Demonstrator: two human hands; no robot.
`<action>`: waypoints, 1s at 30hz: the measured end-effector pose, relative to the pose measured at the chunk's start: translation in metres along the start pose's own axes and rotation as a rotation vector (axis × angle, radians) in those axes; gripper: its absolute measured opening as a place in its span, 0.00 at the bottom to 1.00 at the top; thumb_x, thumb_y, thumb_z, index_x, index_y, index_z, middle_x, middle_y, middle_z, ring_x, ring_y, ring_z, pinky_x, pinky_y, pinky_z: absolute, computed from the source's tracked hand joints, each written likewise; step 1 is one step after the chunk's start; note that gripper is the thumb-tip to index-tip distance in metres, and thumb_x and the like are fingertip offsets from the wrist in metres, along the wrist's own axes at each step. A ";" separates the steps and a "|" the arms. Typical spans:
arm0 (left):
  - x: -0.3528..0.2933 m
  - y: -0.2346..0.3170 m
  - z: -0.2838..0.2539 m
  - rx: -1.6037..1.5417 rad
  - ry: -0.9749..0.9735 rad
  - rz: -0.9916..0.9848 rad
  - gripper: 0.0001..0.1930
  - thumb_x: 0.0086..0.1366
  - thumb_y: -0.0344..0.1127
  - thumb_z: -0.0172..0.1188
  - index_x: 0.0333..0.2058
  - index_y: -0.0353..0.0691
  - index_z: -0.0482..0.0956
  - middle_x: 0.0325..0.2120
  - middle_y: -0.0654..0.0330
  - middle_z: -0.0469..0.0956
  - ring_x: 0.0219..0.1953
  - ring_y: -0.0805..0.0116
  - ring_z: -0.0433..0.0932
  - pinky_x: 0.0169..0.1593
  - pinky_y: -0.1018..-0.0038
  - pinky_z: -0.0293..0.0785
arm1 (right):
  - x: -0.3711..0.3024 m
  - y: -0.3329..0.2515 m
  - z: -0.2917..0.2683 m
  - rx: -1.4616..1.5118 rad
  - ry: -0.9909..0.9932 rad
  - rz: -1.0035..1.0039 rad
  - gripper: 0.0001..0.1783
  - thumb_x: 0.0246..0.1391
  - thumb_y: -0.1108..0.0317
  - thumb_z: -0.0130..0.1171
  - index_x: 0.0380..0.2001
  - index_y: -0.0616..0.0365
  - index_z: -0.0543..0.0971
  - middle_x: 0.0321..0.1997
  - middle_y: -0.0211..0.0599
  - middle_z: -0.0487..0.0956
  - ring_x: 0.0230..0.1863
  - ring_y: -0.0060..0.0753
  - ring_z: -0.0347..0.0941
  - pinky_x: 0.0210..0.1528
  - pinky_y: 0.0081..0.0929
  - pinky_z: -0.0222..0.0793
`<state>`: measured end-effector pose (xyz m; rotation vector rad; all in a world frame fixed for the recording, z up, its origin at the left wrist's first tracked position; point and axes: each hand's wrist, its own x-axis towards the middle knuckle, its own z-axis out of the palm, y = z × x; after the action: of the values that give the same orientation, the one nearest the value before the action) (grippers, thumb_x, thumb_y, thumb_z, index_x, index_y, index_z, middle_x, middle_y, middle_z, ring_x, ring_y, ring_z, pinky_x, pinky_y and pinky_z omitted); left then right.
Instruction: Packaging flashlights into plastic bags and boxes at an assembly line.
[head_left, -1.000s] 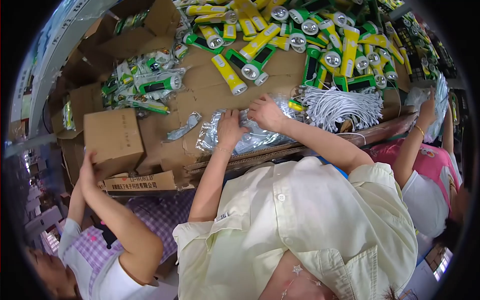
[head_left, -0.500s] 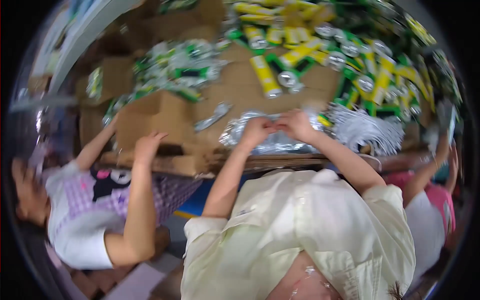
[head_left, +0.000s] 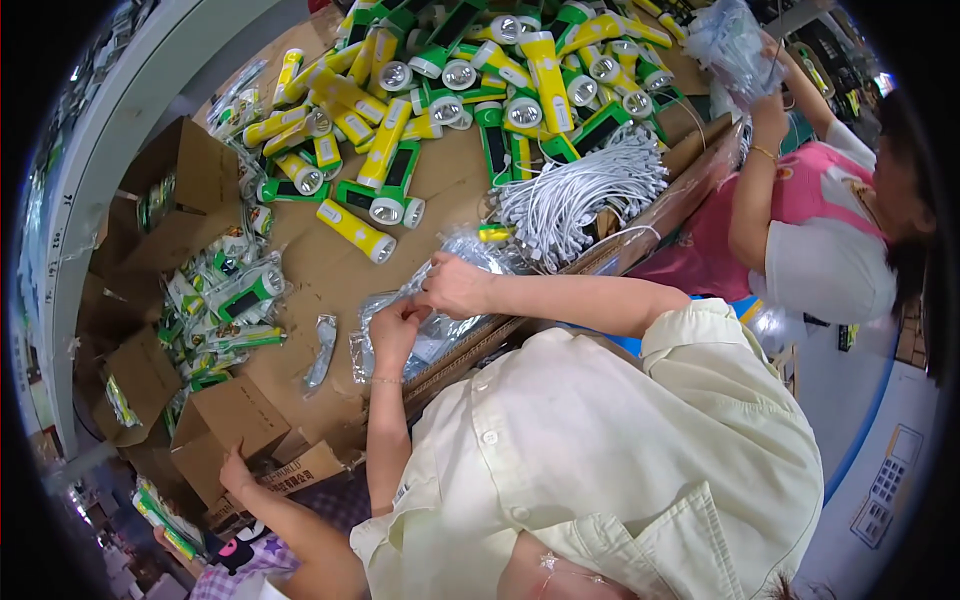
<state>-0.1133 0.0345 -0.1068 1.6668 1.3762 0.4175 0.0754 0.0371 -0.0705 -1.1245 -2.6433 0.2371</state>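
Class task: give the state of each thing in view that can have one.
Left hand: curled, grip unclear
Right hand: curled, grip unclear
Plastic bags: lying flat, overlapping
Loose bag: crumpled, lying apart
Bare flashlights: piled
Bagged flashlights: heaped
White cables: bunched
Carton: open

Right hand [head_left: 458,287] touches left hand [head_left: 394,337] over plastic bags [head_left: 432,347]

left forearm [head_left: 386,440] reaches far from the near side; right forearm [head_left: 580,296] comes in sideways from the right; left hand [head_left: 393,335] and right hand [head_left: 456,287] super close together, fingers [head_left: 430,291] bent
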 end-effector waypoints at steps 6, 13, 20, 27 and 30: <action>-0.012 0.045 -0.025 0.315 -0.021 0.057 0.06 0.51 0.34 0.63 0.27 0.41 0.81 0.23 0.56 0.80 0.25 0.60 0.78 0.31 0.70 0.71 | -0.004 0.011 -0.006 0.089 0.010 -0.122 0.04 0.36 0.63 0.58 0.21 0.45 0.76 0.18 0.26 0.72 0.28 0.32 0.72 0.41 0.32 0.64; -0.026 0.037 -0.049 0.106 0.191 0.146 0.11 0.54 0.43 0.62 0.27 0.40 0.80 0.22 0.53 0.78 0.26 0.54 0.77 0.31 0.64 0.70 | -0.014 0.029 -0.047 0.018 0.052 -0.098 0.07 0.32 0.67 0.58 0.22 0.46 0.80 0.22 0.28 0.72 0.34 0.31 0.71 0.42 0.31 0.64; -0.026 0.062 -0.046 0.180 -0.032 -0.407 0.16 0.57 0.45 0.60 0.34 0.37 0.81 0.30 0.51 0.80 0.33 0.51 0.78 0.37 0.67 0.72 | 0.003 0.015 -0.063 -0.013 0.032 -0.238 0.13 0.33 0.70 0.55 0.28 0.48 0.78 0.26 0.27 0.69 0.36 0.30 0.69 0.50 0.33 0.63; -0.026 0.051 -0.033 -0.137 0.091 -0.106 0.11 0.56 0.38 0.61 0.30 0.35 0.81 0.27 0.52 0.80 0.29 0.61 0.78 0.34 0.72 0.71 | 0.015 0.014 -0.058 0.004 0.027 -0.366 0.07 0.36 0.67 0.55 0.25 0.48 0.78 0.27 0.27 0.70 0.39 0.30 0.68 0.52 0.34 0.61; -0.026 0.057 -0.039 -0.003 0.081 -0.182 0.12 0.55 0.39 0.61 0.30 0.35 0.81 0.29 0.51 0.80 0.31 0.57 0.78 0.35 0.70 0.72 | 0.017 0.021 -0.061 0.027 0.017 -0.332 0.07 0.36 0.65 0.56 0.25 0.47 0.77 0.28 0.27 0.70 0.40 0.30 0.68 0.52 0.36 0.61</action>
<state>-0.1159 0.0295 -0.0329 1.5202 1.5712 0.3849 0.0964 0.0670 -0.0144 -0.6602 -2.7480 0.1957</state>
